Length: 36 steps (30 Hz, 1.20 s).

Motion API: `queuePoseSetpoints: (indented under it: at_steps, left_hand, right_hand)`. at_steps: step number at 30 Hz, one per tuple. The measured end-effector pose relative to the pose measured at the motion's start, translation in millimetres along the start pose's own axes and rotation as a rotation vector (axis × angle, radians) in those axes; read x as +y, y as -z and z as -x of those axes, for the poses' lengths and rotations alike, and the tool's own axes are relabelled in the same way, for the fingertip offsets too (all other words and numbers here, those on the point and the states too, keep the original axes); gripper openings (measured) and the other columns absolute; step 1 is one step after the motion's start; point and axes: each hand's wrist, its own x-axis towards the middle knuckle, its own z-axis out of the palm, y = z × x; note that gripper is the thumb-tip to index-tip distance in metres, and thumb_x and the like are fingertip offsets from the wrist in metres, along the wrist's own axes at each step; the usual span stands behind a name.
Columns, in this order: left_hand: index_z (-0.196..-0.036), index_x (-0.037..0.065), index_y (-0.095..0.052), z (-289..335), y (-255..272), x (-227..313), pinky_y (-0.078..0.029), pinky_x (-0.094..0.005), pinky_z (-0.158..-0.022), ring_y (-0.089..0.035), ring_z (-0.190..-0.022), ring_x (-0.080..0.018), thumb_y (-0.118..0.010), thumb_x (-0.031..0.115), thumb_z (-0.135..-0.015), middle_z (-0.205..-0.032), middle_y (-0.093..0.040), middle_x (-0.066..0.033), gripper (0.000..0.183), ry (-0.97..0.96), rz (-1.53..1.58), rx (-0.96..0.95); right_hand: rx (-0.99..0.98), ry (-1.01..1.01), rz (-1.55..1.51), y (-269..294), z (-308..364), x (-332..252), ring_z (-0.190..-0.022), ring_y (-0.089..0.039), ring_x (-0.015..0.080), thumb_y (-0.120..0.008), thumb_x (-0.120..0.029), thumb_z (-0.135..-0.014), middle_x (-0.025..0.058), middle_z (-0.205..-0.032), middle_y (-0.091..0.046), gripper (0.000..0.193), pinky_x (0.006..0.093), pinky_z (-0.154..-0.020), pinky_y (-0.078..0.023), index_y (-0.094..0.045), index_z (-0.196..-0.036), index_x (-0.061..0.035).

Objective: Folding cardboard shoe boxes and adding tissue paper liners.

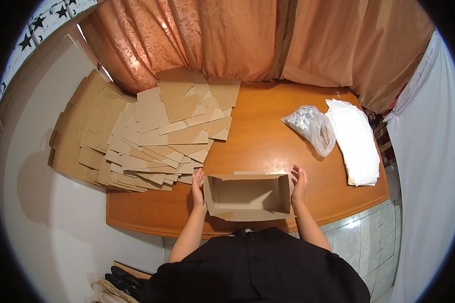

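An open-topped brown cardboard box (247, 214) stands in front of me near the front edge of the table, its hollow inside facing up. My left hand (198, 189) lies along the box's left side with its fingers stretched toward the far side. Against the right side is my right hand (299, 187), its fingers pointing away from me and slightly bent. The box is held between the two palms. Its underside and the inner faces of my hands are hidden. A narrow cardboard edge shows just beyond the box's far wall.
Flat cardboard blanks (156, 136) lie in a wide, overlapping heap on the left of the wooden table (258, 126). At the right are a clear plastic bag (311, 129) with greyish contents and a stack of white sheets (356, 146). Orange curtains (227, 40) hang behind the table.
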Motion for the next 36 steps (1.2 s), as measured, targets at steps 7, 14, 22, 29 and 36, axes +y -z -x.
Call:
queuePoseSetpoints:
  at_steps: [7,14,22,29,36]
  left_hand:
    - [-0.135,0.001,-0.037,56,-14,46,-0.023,-0.0445,-0.107,-0.032,-0.13,-0.0298,-0.054,0.052,-0.082,-0.138,-0.036,-0.0146,0.076,-0.62,-0.566,-0.131]
    - [-0.109,0.026,-0.066,84,-44,78,-0.012,-0.0635,-0.103,-0.023,-0.132,-0.0365,-0.071,0.055,-0.067,-0.139,-0.035,-0.0118,0.051,-0.883,-1.407,-0.42]
    - [-0.117,0.022,-0.059,73,-36,48,-0.005,-0.0687,-0.1,-0.009,-0.137,-0.037,-0.075,0.047,-0.067,-0.146,-0.021,-0.014,0.058,-0.528,-1.59,-0.052]
    - [-0.122,0.026,-0.054,60,-23,23,-0.014,-0.0622,-0.101,-0.016,-0.134,-0.0363,-0.074,0.028,-0.071,-0.144,-0.02,-0.0171,0.055,-0.754,-1.431,0.01]
    - [-0.097,0.02,-0.065,64,-12,29,-0.026,-0.0509,-0.098,-0.036,-0.125,-0.03,-0.063,0.008,-0.075,-0.131,-0.044,-0.0071,0.025,-1.007,-1.643,0.324]
  right_hand:
    - [-0.415,0.143,-0.001,19,17,-27,-0.128,-0.034,0.0282,-0.059,-0.035,-0.083,0.0092,-0.139,-0.036,0.061,0.0421,-0.101,-0.031,-0.039,-0.135,-0.0093]
    - [-0.343,0.177,0.367,5,30,-59,-0.131,-0.032,0.0279,-0.059,-0.008,-0.074,0.0118,-0.143,-0.034,0.069,0.0375,-0.103,-0.032,-0.034,-0.138,-0.0068]
    - [-0.319,0.105,0.137,19,9,-27,-0.124,-0.039,0.0246,-0.044,0.0,-0.073,0.0149,-0.131,-0.042,0.061,0.0315,-0.102,-0.031,-0.04,-0.134,-0.0025]
    - [-0.466,0.113,0.124,8,18,-26,-0.112,-0.042,0.0184,-0.051,-0.006,-0.076,0.0083,-0.119,-0.045,0.048,0.0292,-0.097,-0.033,-0.043,-0.124,-0.0056]
    - [-0.426,0.086,0.141,1,12,-32,-0.094,-0.049,0.0155,-0.053,-0.002,-0.074,0.0053,-0.111,-0.043,0.048,0.0289,-0.084,-0.041,-0.044,-0.12,-0.0084]
